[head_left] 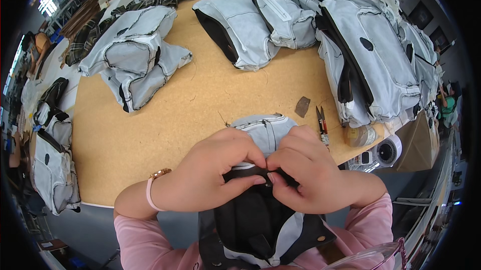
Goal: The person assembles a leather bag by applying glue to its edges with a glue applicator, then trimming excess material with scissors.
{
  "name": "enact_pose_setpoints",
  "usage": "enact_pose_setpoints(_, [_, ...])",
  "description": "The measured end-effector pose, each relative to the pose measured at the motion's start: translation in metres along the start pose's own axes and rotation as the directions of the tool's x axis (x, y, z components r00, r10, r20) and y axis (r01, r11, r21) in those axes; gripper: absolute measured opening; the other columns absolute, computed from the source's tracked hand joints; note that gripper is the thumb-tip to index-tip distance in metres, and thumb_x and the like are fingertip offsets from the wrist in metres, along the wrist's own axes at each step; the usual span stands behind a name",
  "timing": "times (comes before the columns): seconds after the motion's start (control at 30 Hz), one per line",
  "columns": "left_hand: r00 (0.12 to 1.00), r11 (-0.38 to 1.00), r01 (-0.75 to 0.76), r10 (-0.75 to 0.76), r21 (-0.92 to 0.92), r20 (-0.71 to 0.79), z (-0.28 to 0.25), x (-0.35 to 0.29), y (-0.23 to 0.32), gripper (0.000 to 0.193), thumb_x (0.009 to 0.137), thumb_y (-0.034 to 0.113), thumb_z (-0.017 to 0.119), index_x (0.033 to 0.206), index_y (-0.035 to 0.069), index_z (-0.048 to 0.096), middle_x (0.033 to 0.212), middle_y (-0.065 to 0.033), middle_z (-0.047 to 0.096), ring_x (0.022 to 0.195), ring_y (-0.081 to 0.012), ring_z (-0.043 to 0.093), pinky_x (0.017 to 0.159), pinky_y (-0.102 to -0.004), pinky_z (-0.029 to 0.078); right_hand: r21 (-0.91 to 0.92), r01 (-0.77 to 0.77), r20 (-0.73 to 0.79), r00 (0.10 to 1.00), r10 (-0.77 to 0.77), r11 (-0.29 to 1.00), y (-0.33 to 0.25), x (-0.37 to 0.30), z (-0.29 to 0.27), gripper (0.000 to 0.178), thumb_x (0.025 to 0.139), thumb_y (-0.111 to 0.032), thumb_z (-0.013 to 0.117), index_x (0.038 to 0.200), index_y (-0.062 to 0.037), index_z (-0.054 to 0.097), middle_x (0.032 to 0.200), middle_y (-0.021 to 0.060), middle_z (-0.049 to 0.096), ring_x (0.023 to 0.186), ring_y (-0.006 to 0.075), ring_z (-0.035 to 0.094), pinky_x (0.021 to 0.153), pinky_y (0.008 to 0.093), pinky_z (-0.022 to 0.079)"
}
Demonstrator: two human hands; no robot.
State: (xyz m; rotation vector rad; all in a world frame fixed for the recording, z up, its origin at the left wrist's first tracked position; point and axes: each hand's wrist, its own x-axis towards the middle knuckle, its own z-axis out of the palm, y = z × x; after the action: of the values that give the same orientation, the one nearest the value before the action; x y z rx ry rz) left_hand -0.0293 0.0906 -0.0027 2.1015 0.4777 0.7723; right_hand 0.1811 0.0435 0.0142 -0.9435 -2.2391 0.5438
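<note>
Both hands (265,169) pinched on garment piece (263,132).

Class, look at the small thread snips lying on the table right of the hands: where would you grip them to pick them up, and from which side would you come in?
Grip the thread snips at the near, closed handle end, coming from above and from the right hand side. They lie flat on the wooden table with blades pointing away, and bare tabletop lies to their left.
</note>
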Motion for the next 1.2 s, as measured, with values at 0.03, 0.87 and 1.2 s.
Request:
enact_pose_setpoints(0.03, [1.000,1.000,-0.002,0.002,0.000,-0.003,0.002,-0.001,0.000,0.025,0.073,0.006,0.076,0.093,0.008,0.062,0.086,-0.0060,0.060,0.084,-0.0239,0.058,0.069,-0.0326,0.047,0.022,-0.012,0.007,1.000,0.012,1.000,0.001,0.000,0.002,0.018,0.071,0.000,0.067,0.086,-0.0049,0.058,0.078,0.0080,0.050,0.075,0.0275,0.049,0.069,0.0384,0.038])
enact_pose_setpoints(0.87, [0.993,0.992,0.120,-0.119,-0.035,0.011,-0.004,-0.005,0.005,0.017,0.072,0.001,0.076,0.087,0.006,0.069,0.083,-0.0031,0.063,0.086,-0.0191,0.056,0.074,-0.0292,0.045,-0.085,0.009,0.274,0.961,0.015,0.996,-0.006,0.007,-0.025,0.025,0.070,0.002,0.065,0.093,-0.0049,0.058,0.084,0.0084,0.050,0.077,0.0281,0.050,0.067,0.0377,0.040])
enact_pose_setpoints(1.2, [0.997,0.999,-0.004,0.008,0.050,-0.077,0.002,-0.004,0.003,0.016,0.075,0.005,0.074,0.089,0.008,0.067,0.081,-0.0046,0.061,0.092,-0.0217,0.057,0.076,-0.0322,0.046,0.339,-0.302,0.290,0.934,0.206,0.891,0.003,0.011,-0.024,0.010,0.078,-0.001,0.064,0.087,-0.0049,0.061,0.080,0.0076,0.054,0.077,0.0277,0.051,0.069,0.0364,0.040])
